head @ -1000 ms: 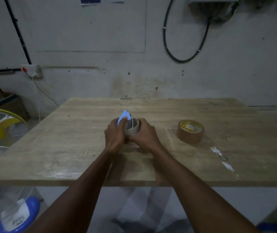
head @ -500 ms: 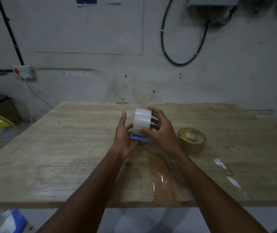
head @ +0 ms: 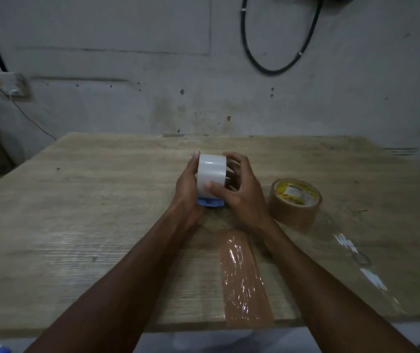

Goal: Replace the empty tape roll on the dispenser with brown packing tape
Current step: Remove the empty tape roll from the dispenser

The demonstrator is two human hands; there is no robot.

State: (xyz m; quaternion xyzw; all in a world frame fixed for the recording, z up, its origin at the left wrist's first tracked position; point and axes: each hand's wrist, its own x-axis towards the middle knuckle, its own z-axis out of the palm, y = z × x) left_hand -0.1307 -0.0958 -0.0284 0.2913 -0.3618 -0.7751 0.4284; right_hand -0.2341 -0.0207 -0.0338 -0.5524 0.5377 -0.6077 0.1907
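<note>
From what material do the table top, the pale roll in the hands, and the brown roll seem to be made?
Table top: looks like wood or wood-grain laminate, matte, with visible grain lines. Pale roll, held by the left hand and right hand: smooth and glossy with light streaks, probably plastic film or a bare core; unclear which. Brown roll: brown plastic-looking tape, dull sheen, with a yellow label inside.

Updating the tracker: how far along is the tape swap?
Early. Nothing completed. In hand: left hand and right hand both grip the pale old roll, still on the blue dispenser. Left: free it, then mount the brown packing tape, untouched on the table.
</note>
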